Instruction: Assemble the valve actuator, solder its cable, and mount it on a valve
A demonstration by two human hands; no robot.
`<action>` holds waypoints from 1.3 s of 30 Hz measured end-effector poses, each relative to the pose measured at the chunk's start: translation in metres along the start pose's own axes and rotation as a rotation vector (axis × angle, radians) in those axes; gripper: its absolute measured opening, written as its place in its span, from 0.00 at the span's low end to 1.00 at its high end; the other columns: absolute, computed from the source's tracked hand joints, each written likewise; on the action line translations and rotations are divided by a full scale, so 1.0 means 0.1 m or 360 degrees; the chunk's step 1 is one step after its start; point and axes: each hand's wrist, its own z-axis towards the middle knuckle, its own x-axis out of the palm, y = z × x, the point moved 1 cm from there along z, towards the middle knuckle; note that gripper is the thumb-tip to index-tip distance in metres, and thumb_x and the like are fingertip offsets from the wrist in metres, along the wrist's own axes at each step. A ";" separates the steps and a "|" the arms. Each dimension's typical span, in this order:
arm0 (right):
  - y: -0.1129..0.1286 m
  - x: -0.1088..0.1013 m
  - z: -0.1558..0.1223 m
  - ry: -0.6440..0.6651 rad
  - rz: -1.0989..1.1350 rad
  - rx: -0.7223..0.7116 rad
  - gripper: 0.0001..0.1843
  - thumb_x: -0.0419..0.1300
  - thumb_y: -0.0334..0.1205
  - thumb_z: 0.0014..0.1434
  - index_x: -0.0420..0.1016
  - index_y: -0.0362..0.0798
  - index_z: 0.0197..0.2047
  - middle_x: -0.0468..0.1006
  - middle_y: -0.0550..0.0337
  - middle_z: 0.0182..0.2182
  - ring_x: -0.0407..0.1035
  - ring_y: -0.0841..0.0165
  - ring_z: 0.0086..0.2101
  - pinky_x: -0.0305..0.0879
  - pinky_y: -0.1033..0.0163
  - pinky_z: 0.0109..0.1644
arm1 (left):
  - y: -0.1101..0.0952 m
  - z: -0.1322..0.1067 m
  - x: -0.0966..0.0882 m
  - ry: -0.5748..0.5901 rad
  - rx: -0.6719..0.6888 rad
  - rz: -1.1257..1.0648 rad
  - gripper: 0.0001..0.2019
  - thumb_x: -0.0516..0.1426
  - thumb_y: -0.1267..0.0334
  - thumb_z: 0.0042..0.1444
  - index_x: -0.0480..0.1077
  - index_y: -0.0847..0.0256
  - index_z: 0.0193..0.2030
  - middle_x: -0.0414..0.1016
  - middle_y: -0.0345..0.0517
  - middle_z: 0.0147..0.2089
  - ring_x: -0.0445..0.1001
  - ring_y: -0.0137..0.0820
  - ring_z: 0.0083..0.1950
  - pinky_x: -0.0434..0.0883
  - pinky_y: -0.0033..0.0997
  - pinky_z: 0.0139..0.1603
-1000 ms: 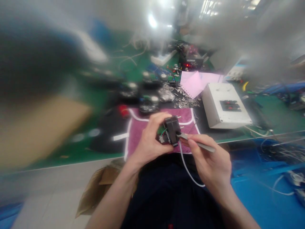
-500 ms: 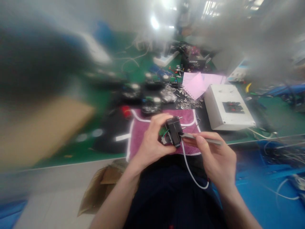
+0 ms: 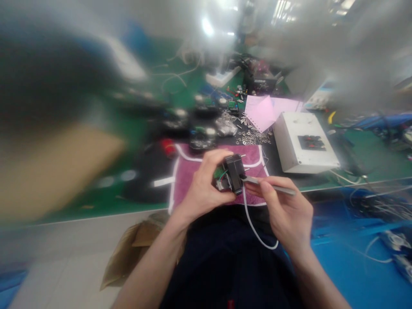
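My left hand (image 3: 206, 180) is closed around a small black device housing (image 3: 236, 171), with thumb and fingers on opposite ends. A green circuit board and thin wires show on its left side. Metal pins stick out to the right of the housing, and a white cable (image 3: 252, 225) hangs from its lower side in a loop. In my right hand (image 3: 288, 210) is a pair of grey metal tweezers (image 3: 277, 188), pinched between thumb and fingers. The tweezers' tip meets the right face of the housing; the exact contact point is too small to make out.
Under the hands lies a purple cloth (image 3: 186, 176) with white edging. Behind it are several round-knobbed circuit units (image 3: 202, 137), scattered metal nuts (image 3: 252, 137) and pink paper (image 3: 262, 113). A white box (image 3: 304, 141) stands right; a cardboard box (image 3: 128, 253) sits below the table edge.
The view has shifted slightly, so both hands appear a little further left and up. The grip on the housing and on the tweezers is the same, with the tip still at the housing.
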 end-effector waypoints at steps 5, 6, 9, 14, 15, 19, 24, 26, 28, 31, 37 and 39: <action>0.12 -0.08 0.09 0.0218 -0.0601 -0.0329 0.04 0.67 0.35 0.72 0.81 0.53 0.49 0.85 0.65 0.43 0.81 0.74 0.41 0.77 0.71 0.49 | 0.00 -0.01 0.00 -0.0021 -0.0013 0.0031 0.45 0.70 0.72 0.43 0.63 0.50 0.69 0.68 0.50 0.67 0.71 0.48 0.69 0.71 0.51 0.72; 0.12 -0.09 0.10 0.0220 -0.0621 -0.0342 0.04 0.67 0.35 0.72 0.81 0.53 0.49 0.85 0.66 0.42 0.81 0.74 0.40 0.77 0.71 0.48 | 0.00 -0.01 0.00 -0.0022 -0.0009 0.0032 0.45 0.70 0.72 0.43 0.63 0.50 0.70 0.69 0.50 0.67 0.71 0.48 0.69 0.70 0.51 0.72; 0.08 -0.07 0.12 0.0092 -0.0482 -0.0223 0.02 0.67 0.37 0.72 0.82 0.52 0.47 0.85 0.64 0.41 0.82 0.72 0.40 0.79 0.69 0.46 | 0.00 0.00 0.00 -0.0015 -0.0027 0.0022 0.46 0.69 0.73 0.43 0.63 0.50 0.70 0.68 0.49 0.68 0.70 0.48 0.71 0.69 0.50 0.73; -0.02 -0.02 0.08 0.0032 0.0101 0.0078 0.04 0.65 0.40 0.74 0.79 0.50 0.49 0.87 0.58 0.42 0.85 0.64 0.38 0.86 0.59 0.46 | 0.00 -0.01 -0.01 0.0014 -0.0023 0.0026 0.45 0.70 0.73 0.44 0.63 0.50 0.70 0.68 0.50 0.68 0.70 0.47 0.71 0.69 0.51 0.73; -0.01 -0.02 0.08 0.0040 0.0038 0.0049 0.04 0.66 0.40 0.74 0.80 0.50 0.49 0.87 0.59 0.42 0.85 0.64 0.39 0.85 0.61 0.47 | 0.00 -0.01 -0.01 0.0010 -0.0031 0.0036 0.45 0.70 0.72 0.44 0.63 0.50 0.70 0.68 0.50 0.68 0.70 0.48 0.70 0.69 0.51 0.73; 0.11 -0.07 0.08 0.0147 -0.0492 -0.0239 0.05 0.67 0.36 0.72 0.82 0.53 0.50 0.85 0.63 0.45 0.82 0.72 0.43 0.78 0.69 0.50 | 0.00 -0.03 -0.01 -0.0029 -0.0043 0.0044 0.45 0.70 0.72 0.45 0.63 0.50 0.70 0.68 0.50 0.68 0.70 0.48 0.70 0.70 0.51 0.72; 0.18 -0.09 0.08 0.0234 -0.0615 -0.0327 0.05 0.66 0.34 0.72 0.81 0.53 0.49 0.85 0.65 0.43 0.80 0.74 0.40 0.76 0.71 0.48 | -0.01 -0.04 0.00 -0.0051 0.0001 0.0008 0.45 0.72 0.72 0.45 0.64 0.49 0.70 0.69 0.50 0.68 0.70 0.48 0.71 0.70 0.50 0.73; 0.14 -0.08 0.06 0.0141 -0.0576 -0.0257 0.04 0.67 0.35 0.72 0.82 0.52 0.48 0.85 0.64 0.42 0.81 0.72 0.40 0.78 0.71 0.47 | -0.02 -0.04 0.01 -0.0045 0.0005 0.0011 0.45 0.71 0.72 0.45 0.64 0.49 0.70 0.69 0.50 0.68 0.71 0.47 0.70 0.70 0.50 0.72; 0.08 -0.06 0.04 0.0033 -0.0387 -0.0113 0.03 0.67 0.37 0.72 0.82 0.52 0.48 0.86 0.62 0.43 0.83 0.69 0.41 0.81 0.68 0.47 | -0.03 -0.02 0.01 -0.0025 0.0018 0.0014 0.44 0.70 0.73 0.44 0.65 0.49 0.70 0.69 0.49 0.67 0.71 0.47 0.70 0.70 0.49 0.72; 0.01 -0.04 0.05 0.0037 0.0054 0.0093 0.04 0.66 0.39 0.73 0.80 0.50 0.49 0.87 0.58 0.43 0.86 0.64 0.41 0.85 0.62 0.50 | -0.03 0.00 0.01 0.0010 0.0029 0.0021 0.45 0.69 0.74 0.43 0.64 0.49 0.69 0.69 0.49 0.67 0.70 0.47 0.70 0.70 0.49 0.73; 0.09 -0.09 0.11 0.0146 -0.0342 -0.0048 0.04 0.69 0.38 0.71 0.83 0.51 0.48 0.87 0.60 0.41 0.85 0.68 0.40 0.82 0.70 0.47 | -0.02 0.00 0.00 0.0013 -0.0020 0.0066 0.45 0.69 0.73 0.43 0.64 0.50 0.69 0.69 0.51 0.68 0.70 0.48 0.70 0.70 0.52 0.73; 0.08 -0.10 0.13 0.0129 -0.0289 -0.0022 0.04 0.69 0.39 0.71 0.84 0.50 0.48 0.87 0.59 0.41 0.85 0.67 0.40 0.82 0.69 0.47 | -0.02 -0.01 0.00 0.0026 -0.0024 0.0069 0.45 0.69 0.73 0.44 0.63 0.51 0.70 0.68 0.51 0.68 0.69 0.48 0.71 0.69 0.52 0.74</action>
